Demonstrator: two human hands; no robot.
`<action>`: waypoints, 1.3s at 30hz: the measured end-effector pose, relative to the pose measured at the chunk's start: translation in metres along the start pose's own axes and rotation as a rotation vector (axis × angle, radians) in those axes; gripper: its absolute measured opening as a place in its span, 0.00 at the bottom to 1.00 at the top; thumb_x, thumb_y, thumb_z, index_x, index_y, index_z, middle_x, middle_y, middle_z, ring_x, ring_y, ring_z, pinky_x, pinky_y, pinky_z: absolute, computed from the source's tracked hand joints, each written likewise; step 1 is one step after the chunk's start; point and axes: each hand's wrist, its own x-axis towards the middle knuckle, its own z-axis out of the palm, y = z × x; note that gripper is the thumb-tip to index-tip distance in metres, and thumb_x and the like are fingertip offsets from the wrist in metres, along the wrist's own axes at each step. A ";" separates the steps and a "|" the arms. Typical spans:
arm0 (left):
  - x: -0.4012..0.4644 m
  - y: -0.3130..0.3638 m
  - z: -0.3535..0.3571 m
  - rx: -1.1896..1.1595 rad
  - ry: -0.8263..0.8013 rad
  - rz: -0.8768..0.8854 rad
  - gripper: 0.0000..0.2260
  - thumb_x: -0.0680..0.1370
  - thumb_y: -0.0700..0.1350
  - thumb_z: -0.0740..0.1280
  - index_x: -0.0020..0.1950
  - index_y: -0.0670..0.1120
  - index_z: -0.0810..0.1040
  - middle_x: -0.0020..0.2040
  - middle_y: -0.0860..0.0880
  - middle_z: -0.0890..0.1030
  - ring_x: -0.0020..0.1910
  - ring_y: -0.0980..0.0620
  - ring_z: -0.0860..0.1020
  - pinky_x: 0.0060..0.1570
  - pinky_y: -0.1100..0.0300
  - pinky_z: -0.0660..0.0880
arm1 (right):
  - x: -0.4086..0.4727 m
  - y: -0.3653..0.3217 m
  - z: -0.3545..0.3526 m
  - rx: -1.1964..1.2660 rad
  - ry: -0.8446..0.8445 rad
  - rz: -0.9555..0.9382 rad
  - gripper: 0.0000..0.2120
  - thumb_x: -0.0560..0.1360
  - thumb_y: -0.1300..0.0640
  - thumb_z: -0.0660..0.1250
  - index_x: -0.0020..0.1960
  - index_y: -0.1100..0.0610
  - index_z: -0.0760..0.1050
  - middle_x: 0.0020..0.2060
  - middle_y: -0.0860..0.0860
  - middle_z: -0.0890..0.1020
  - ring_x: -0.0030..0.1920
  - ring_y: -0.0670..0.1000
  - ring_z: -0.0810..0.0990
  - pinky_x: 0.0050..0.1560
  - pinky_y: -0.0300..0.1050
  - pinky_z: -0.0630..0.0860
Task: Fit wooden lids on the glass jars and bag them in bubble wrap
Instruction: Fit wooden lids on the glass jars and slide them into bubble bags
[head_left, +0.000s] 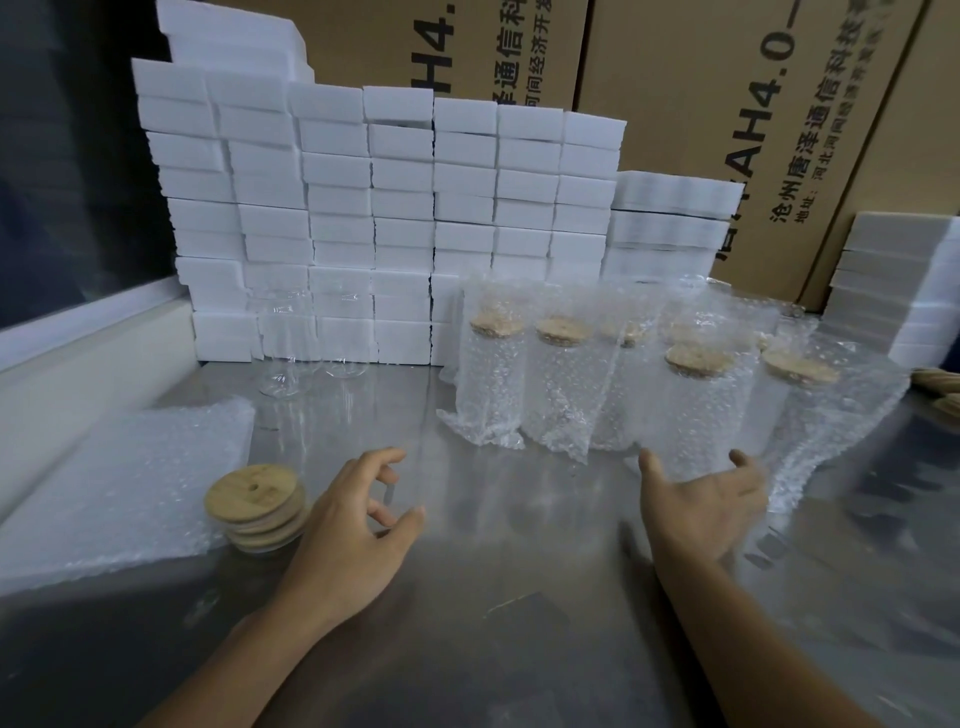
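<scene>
Steel table (493, 597): grey, reflective, bearing all items listed.

Bagged jars (488, 379): several glass jars with wooden lids, each upright inside a bubble-wrap bag, grouped at centre and right of the table. Exact count could not be told; the rear ones were blurred by wrap.

Nearest bagged jar (698, 410): upright, lidded, just beyond the right hand.

Right hand (706, 512): fingers spread and relaxed, palm toward the base of the nearest bagged jar, gripping nothing; whether the fingertips touched the wrap could not be told.

Left hand (358, 525): over the table, fingers loosely curled, thumb and forefinger apart, holding nothing.

Stack of wooden lids (254, 506): round, the top one with a small hole, just left of the left hand, resting on the edge of the bubble wrap.

Pile of bubble-wrap bags (119, 483): flat, at the left of the table.

Bare glass jars (283, 348): at least two, unlidded, upright at rear left, against the foam.

White foam blocks (405, 208): stacked in columns along the back.

Cardboard boxes (779, 114): printed, behind the foam.
</scene>
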 end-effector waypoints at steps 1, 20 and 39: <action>0.000 -0.001 0.001 0.014 -0.007 0.001 0.21 0.72 0.40 0.74 0.61 0.56 0.73 0.52 0.55 0.75 0.38 0.59 0.78 0.36 0.71 0.71 | -0.004 -0.001 0.001 -0.006 0.016 0.005 0.39 0.71 0.51 0.78 0.73 0.62 0.62 0.71 0.63 0.65 0.71 0.63 0.64 0.70 0.55 0.62; 0.002 -0.004 0.006 0.078 -0.037 -0.078 0.12 0.71 0.41 0.74 0.42 0.59 0.78 0.37 0.56 0.80 0.37 0.60 0.77 0.38 0.70 0.71 | -0.113 -0.048 0.074 -0.003 -0.683 -0.152 0.02 0.73 0.54 0.68 0.44 0.50 0.75 0.39 0.45 0.81 0.44 0.49 0.80 0.48 0.46 0.76; 0.008 0.005 0.008 0.330 -0.182 -0.224 0.09 0.61 0.50 0.55 0.38 0.48 0.63 0.37 0.52 0.70 0.43 0.53 0.72 0.39 0.58 0.68 | -0.138 -0.104 0.276 0.179 -0.907 -0.293 0.39 0.71 0.43 0.75 0.76 0.52 0.61 0.68 0.52 0.74 0.68 0.54 0.73 0.68 0.53 0.71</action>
